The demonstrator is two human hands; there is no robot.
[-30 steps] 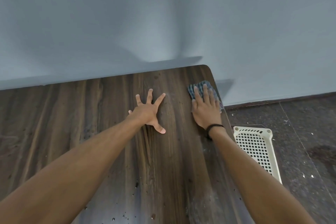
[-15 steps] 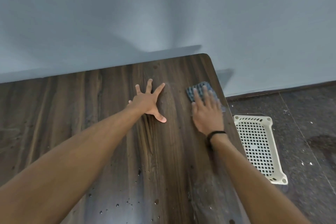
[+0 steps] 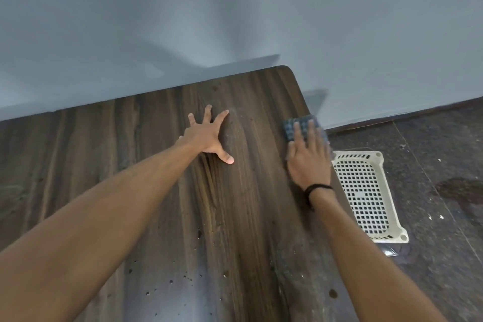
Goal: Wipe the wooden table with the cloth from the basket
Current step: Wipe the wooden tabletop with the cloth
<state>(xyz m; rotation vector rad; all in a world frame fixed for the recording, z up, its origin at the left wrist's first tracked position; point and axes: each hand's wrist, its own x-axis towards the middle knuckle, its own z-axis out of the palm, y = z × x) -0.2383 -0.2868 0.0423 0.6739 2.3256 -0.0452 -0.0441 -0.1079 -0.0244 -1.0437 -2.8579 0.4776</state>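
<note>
No text, label, brand mark, number or sign can be read anywhere in the head view. The wooden table (image 3: 248, 217), the blue checked cloth (image 3: 300, 123), the cream plastic basket (image 3: 376, 158), the black wristband (image 3: 318, 187) and the grey wall (image 3: 235, 21) all show plain surfaces without legible writing.

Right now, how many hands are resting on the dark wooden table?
2. The left hand lies spread mid-table; the right hand presses the blue-grey checked cloth at the right edge.
</note>
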